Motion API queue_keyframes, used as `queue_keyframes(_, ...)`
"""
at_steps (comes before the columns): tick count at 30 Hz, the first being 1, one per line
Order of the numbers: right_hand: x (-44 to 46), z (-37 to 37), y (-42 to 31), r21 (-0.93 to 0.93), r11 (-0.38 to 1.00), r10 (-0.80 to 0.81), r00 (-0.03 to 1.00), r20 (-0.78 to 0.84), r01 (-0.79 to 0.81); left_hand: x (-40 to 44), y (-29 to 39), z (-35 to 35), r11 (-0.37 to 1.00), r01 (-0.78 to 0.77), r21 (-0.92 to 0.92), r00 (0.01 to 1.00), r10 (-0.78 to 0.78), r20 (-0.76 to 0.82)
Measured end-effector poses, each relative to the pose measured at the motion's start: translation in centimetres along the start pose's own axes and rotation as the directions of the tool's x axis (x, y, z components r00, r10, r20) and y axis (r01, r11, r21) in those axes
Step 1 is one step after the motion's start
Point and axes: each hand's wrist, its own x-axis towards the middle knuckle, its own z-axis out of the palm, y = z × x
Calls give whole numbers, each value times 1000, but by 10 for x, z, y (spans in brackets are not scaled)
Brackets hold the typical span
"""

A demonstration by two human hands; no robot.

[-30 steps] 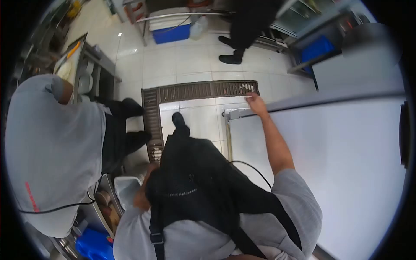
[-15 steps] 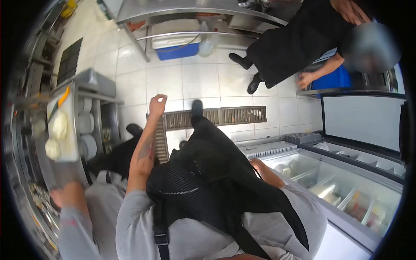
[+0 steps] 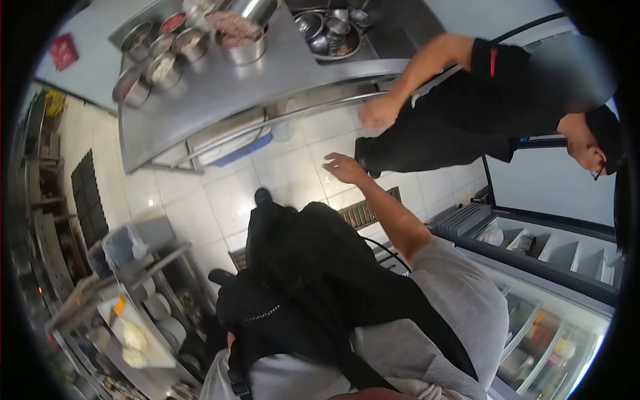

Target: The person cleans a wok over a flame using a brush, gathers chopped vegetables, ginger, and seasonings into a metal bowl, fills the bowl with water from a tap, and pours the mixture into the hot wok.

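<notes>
My right hand [image 3: 343, 168] reaches forward over the tiled floor, fingers loosely stretched and apart, with nothing in them. A co-worker in black clothes [image 3: 460, 123] stands just beyond it; that person's hand [image 3: 380, 113] hangs close by but apart from mine, near the steel table edge. My left hand does not show; only a sliver of skin appears beside the black apron [image 3: 293, 293] at my left side. Ahead of me, the steel table [image 3: 220, 100] carries a pot heaped with pale pink meat [image 3: 243, 50] and several metal containers.
A large pan of metal bowls [image 3: 327, 37] sits on the table's right part. At lower left are a white cutting board [image 3: 160, 353], an orange-handled knife [image 3: 119, 305] and pale round lumps [image 3: 135, 337]. A glass-topped fridge [image 3: 533, 300] flanks my right. A floor grate [image 3: 357, 215] lies ahead.
My view has moved forward and turned, bringing the table top into sight. My right arm has swung forward, while my left has dropped out of view. The co-worker has turned and moved nearer.
</notes>
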Motion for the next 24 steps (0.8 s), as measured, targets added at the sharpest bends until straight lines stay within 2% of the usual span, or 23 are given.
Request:
queue_keyframes(1, 9, -19, -39, 51, 997, 58, 998, -14, -57, 6, 10, -11, 997, 42, -63, 999, -40, 32)
queue_keyframes(2, 20, -34, -64, 33, 998, 44, 999, 5, -44, 18, 19, -21, 991, 79, -112, 996, -73, 59)
queue_keyframes(4, 41, -49, -77, 20, 999, 41, 999, 12, -41, 53, 43, -47, 969, 123, -213, 990, -106, 90)
queue_keyframes(6, 66, -61, -83, -92, 995, 41, 998, -48, -46, 97, 72, -84, 916, 166, -364, 985, -139, 100)
queue_keyframes(7, 75, -67, -79, -89, 990, 105, 993, -55, -110, 121, 87, -105, 863, 191, -467, 982, -162, 101)
queue_keyframes(9, 91, -90, -66, -166, 979, 97, 986, -134, -119, 169, 124, -151, 717, 214, -663, 976, -183, 116)
queue_keyframes(11, 113, -125, -51, -147, 969, 169, 965, -198, -200, 211, 181, -206, 588, 214, -780, 975, -179, 133)
queue_keyframes(12, 123, -140, -43, -125, 957, 228, 944, -237, -263, 215, 227, -247, 570, 262, -779, 963, -201, 178)
queue_keyframes(13, 133, -157, -37, -100, 948, 264, 921, -286, -303, 237, 240, -261, 552, 226, -802, 974, -152, 170)
queue_keyframes(14, 140, -173, -35, -40, 953, 271, 902, -336, -301, 233, 270, -293, 664, 184, -725, 983, -110, 149)
queue_keyframes(15, 146, -188, -35, 16, 955, 278, 878, -389, -295, 237, 289, -309, 689, 129, -713, 992, -88, 95)
queue_keyframes(17, 163, -214, -37, 92, 949, 313, 864, -395, -301, 244, 330, -341, 738, 194, -646, 981, -143, 131)
queue_keyframes(19, 188, -228, -25, 163, 939, 344, 856, -385, -304, 245, 354, -355, 725, 229, -650, 973, -191, 129)
queue_keyframes(20, 204, -232, -18, 202, 950, 302, 864, -403, -238, 238, 362, -359, 727, 226, -648, 973, -206, 108)
queue_keyframes(21, 222, -237, -13, 238, 957, 258, 869, -423, -168, 263, 331, -338, 668, 233, -707, 969, -217, 114)
queue_keyframes(22, 245, -242, -10, 282, 956, 204, 867, -455, -78, 253, 327, -336, 818, 70, -570, 997, -72, 19)
queue_keyframes(23, 267, -252, -10, 313, 948, 187, 889, -417, -52, 249, 317, -329, 872, 65, -485, 998, -66, 15)
queue_keyframes(24, 292, -263, -11, 346, 938, 167, 910, -380, -28, 241, 311, -315, 790, 258, -556, 964, -245, 100)
